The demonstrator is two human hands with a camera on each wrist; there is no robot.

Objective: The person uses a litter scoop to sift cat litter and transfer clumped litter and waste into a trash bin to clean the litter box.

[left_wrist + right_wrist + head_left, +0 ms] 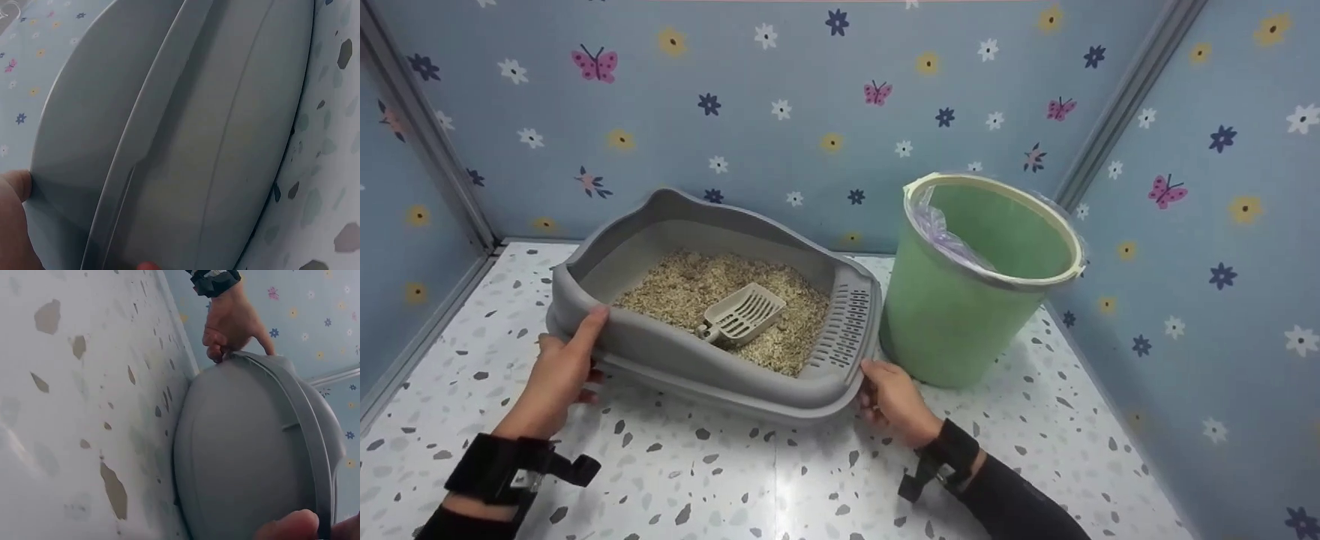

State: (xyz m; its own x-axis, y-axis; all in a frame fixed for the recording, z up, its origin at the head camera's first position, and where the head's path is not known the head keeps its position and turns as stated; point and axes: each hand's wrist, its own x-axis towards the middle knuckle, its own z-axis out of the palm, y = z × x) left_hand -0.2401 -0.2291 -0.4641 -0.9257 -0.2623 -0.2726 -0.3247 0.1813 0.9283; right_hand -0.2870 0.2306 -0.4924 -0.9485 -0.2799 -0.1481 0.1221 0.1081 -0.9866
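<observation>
A grey litter box stands on the speckled surface, turned at an angle. Tan litter covers its floor, and a pale slotted litter scoop lies on top of that. My left hand grips the box at its front left, thumb against the raised wall and fingers curled under the lip, as the right wrist view also shows. At the front right corner my right hand pinches the rim by the perforated step, thumb on top and fingers below.
Just right of the box stands a green trash bin with a thin plastic liner inside its cream rim. Blue walls with flowers and butterflies enclose the back and both sides of the white speckled surface.
</observation>
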